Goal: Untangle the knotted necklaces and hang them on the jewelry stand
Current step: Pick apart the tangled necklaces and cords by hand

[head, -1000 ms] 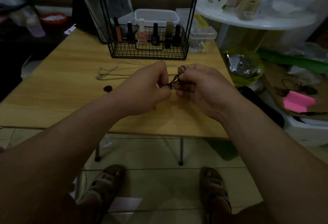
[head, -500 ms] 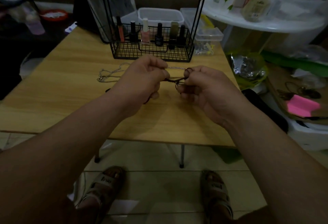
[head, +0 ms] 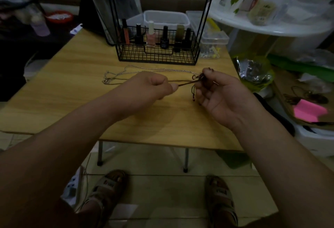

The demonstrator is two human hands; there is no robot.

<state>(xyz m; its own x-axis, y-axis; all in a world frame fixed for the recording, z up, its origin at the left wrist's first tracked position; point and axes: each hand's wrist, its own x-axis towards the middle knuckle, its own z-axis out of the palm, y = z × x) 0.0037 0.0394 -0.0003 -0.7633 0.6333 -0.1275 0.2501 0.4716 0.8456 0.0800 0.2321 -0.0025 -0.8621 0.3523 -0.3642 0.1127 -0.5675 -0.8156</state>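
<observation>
A dark cord necklace (head: 186, 82) stretches taut between my two hands above the wooden table (head: 75, 86). My left hand (head: 153, 87) pinches one end of the cord in a closed fist. My right hand (head: 215, 90) pinches the knotted end, where a short tail with a small bead dangles. A silver chain necklace (head: 137, 70) lies on the table behind my hands, its right end running into the knot by my right fingers. The black wire jewelry stand (head: 159, 52) rises at the table's back, with a basket base and tall thin rods.
Several nail polish bottles (head: 151, 36) fill the stand's basket. Clear plastic boxes (head: 213, 37) sit behind it. A white round table (head: 271, 27) crowded with items stands at the right. A pink sticky pad (head: 309, 112) lies on cardboard, far right. My sandalled feet (head: 108, 189) rest below.
My hands have moved apart, the left leftward and the right rightward, pulling the dark cord out into a longer taut line. The silver chain is more exposed on the table.
</observation>
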